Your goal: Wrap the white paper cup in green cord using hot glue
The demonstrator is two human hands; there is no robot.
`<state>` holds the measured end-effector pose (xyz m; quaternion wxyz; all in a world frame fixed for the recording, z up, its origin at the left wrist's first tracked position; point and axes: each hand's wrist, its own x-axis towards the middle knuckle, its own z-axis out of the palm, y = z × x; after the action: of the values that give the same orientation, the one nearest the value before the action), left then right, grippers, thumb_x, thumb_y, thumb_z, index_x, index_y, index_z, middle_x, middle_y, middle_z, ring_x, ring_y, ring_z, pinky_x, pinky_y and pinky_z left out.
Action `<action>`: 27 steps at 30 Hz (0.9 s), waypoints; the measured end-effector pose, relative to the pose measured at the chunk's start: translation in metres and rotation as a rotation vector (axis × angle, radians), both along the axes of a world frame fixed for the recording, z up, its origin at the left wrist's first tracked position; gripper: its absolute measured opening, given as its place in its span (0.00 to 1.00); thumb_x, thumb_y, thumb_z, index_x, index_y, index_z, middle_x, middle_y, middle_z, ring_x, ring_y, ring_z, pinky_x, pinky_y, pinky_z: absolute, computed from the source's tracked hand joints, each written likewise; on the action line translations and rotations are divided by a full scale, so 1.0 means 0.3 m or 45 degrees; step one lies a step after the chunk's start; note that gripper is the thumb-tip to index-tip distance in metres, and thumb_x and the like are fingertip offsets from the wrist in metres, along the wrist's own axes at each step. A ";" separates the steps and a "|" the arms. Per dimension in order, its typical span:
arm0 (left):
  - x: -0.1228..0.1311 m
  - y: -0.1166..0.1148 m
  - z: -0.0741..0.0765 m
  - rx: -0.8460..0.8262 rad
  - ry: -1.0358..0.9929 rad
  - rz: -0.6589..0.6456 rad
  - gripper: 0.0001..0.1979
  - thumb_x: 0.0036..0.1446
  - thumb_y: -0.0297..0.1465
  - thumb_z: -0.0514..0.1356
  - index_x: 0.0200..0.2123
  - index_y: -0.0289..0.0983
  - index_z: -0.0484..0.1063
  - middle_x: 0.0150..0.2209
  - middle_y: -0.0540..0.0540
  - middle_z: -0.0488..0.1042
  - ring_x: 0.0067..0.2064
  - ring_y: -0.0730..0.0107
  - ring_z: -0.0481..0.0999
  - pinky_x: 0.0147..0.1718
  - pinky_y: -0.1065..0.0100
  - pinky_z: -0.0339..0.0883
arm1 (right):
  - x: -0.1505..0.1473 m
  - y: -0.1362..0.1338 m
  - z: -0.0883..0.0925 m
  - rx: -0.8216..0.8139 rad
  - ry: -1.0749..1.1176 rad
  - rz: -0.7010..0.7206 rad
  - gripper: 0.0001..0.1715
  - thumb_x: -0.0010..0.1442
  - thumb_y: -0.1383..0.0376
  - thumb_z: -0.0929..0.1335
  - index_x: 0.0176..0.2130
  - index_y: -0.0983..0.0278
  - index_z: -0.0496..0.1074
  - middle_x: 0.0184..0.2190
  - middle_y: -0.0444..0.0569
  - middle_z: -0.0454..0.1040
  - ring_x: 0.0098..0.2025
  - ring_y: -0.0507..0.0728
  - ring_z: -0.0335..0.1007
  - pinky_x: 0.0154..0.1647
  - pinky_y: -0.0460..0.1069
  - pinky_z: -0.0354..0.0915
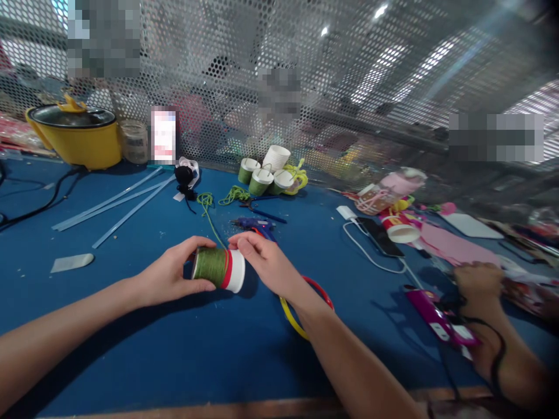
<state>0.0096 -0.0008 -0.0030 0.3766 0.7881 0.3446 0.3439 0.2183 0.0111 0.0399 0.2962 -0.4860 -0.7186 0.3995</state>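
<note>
A paper cup [236,271] lies on its side above the blue table, its body wound with green yarn [210,267]. A red band and a white band show toward the rim. My left hand [177,270] is closed round the cup's base, thumb below and fingers above. At the cup's upper side, my right hand [257,253] has its fingers pinched together where the yarn strand [213,227] meets the cup. That strand runs back to a loose tangle of green yarn [205,201]. Just behind my right hand lies a blue glue gun [253,223].
Several green-wrapped cups [261,181] stand at the back, near pliers [251,205]. Clear glue sticks [131,212] and a yellow pot [76,137] are at left. A red-and-yellow cable [290,317] lies beneath my right forearm. Another person's hand [478,282] rests at right beside a purple power strip [432,314].
</note>
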 end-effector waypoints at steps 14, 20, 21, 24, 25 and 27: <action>-0.002 -0.018 0.002 0.210 0.216 -0.168 0.28 0.52 0.36 0.62 0.54 0.40 0.56 0.47 0.40 0.65 0.45 0.58 0.70 0.41 0.60 0.68 | -0.041 0.047 -0.001 -0.329 0.282 0.121 0.31 0.58 0.44 0.57 0.34 0.63 0.77 0.38 0.51 0.76 0.43 0.56 0.69 0.44 0.51 0.63; -0.005 -0.023 0.006 0.235 0.271 -0.186 0.26 0.54 0.36 0.60 0.55 0.41 0.57 0.49 0.40 0.63 0.49 0.57 0.68 0.45 0.59 0.67 | -0.095 0.099 0.006 -0.288 0.268 0.165 0.30 0.60 0.47 0.57 0.33 0.65 0.75 0.37 0.52 0.76 0.41 0.55 0.70 0.39 0.49 0.64; -0.005 -0.021 0.006 0.234 0.268 -0.179 0.25 0.54 0.36 0.60 0.54 0.41 0.58 0.48 0.40 0.63 0.48 0.58 0.69 0.45 0.60 0.67 | -0.097 0.107 0.002 -0.285 0.200 0.149 0.29 0.61 0.48 0.57 0.33 0.65 0.75 0.37 0.52 0.76 0.40 0.54 0.70 0.36 0.48 0.65; -0.003 -0.016 0.006 0.228 0.262 -0.141 0.23 0.53 0.36 0.61 0.52 0.40 0.61 0.47 0.41 0.64 0.46 0.60 0.70 0.44 0.61 0.68 | -0.069 0.131 0.000 -0.199 -0.092 0.012 0.22 0.62 0.54 0.59 0.35 0.66 0.73 0.34 0.53 0.75 0.31 0.53 0.70 0.28 0.47 0.64; -0.002 -0.014 0.005 0.227 0.256 -0.125 0.23 0.53 0.36 0.61 0.52 0.40 0.61 0.47 0.41 0.64 0.46 0.60 0.70 0.44 0.61 0.68 | -0.047 0.139 0.004 -0.148 -0.175 -0.060 0.19 0.62 0.56 0.60 0.35 0.66 0.72 0.33 0.53 0.75 0.28 0.52 0.69 0.26 0.47 0.64; -0.001 -0.010 0.004 0.229 0.235 -0.083 0.23 0.53 0.35 0.61 0.52 0.39 0.61 0.47 0.41 0.64 0.45 0.60 0.70 0.44 0.62 0.68 | 0.010 0.154 0.019 -0.060 -0.299 -0.221 0.19 0.63 0.58 0.57 0.36 0.66 0.70 0.32 0.52 0.74 0.25 0.52 0.68 0.24 0.47 0.63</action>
<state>0.0093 -0.0037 -0.0018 0.2821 0.8577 0.3197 0.2872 0.2215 0.0572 0.0456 0.2322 -0.5965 -0.6940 0.3296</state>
